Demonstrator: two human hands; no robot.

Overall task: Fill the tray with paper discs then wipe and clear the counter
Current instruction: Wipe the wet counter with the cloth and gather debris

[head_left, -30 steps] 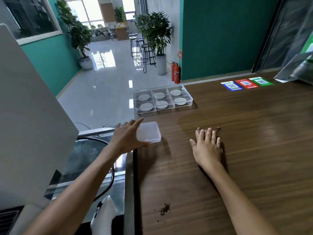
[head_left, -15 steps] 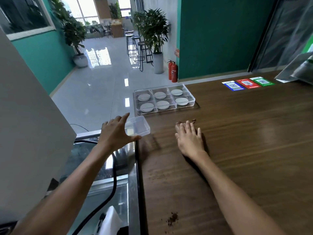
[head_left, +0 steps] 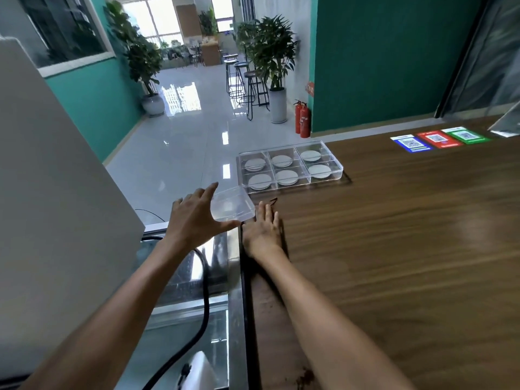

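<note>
Head view looks down on a dark brown wooden counter [head_left: 394, 249]. The left hand [head_left: 194, 220] grips a small clear plastic box [head_left: 232, 205], thumb and fingers around its near side, holding it just off the counter's left edge. The right hand [head_left: 263, 230] lies flat, palm down, fingers unclenched, on the counter beside the box. Farther back, a clear six-compartment plastic tray [head_left: 291, 166] sits on the counter with one white paper disc [head_left: 286, 177] in each compartment. Dark crumbs [head_left: 305, 378] lie near the counter's front edge.
</note>
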